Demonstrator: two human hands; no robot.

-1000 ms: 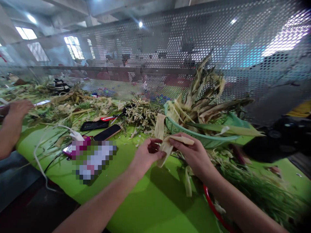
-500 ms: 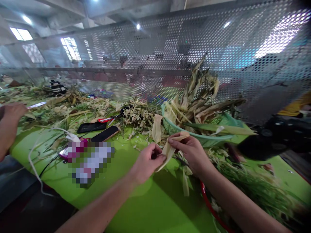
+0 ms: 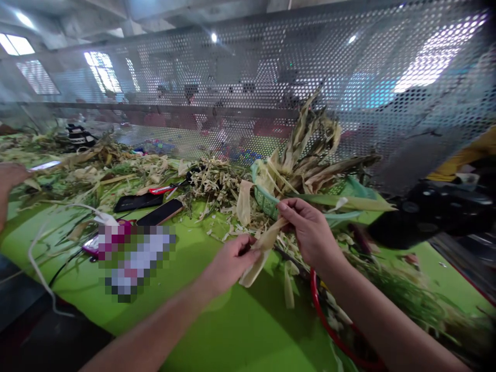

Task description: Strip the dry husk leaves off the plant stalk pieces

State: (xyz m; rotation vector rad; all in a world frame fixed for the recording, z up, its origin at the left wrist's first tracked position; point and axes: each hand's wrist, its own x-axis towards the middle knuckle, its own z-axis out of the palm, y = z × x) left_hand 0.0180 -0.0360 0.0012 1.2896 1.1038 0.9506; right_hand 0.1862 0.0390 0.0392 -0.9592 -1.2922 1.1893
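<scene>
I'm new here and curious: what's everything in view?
Table: one, green, foreground
Panel: one, grey, behind
Windows: several, bright, back
Basket: one, green, right
Husks: many, tan, in basket
Scraps: many, tan-green, across table's back
Bundle: one, black-and-white, back left
Slabs: two, phone-like, dark, left
Screen: one, lit, far left
Tool: one, red, behind slabs
Plug: one, white, left
Gadget: one, magenta, beside plug
Blurred item: one, pale, before slabs
Dark object: uncounted, black, right
Greenery: uncounted, green, right
Rim: one, red, lower right
Other person's hand: one, left edge
Held strip: one, tan, centre
Left grip: one, bare, mid-strip
Right grip: one, bare, strip's far end
</scene>
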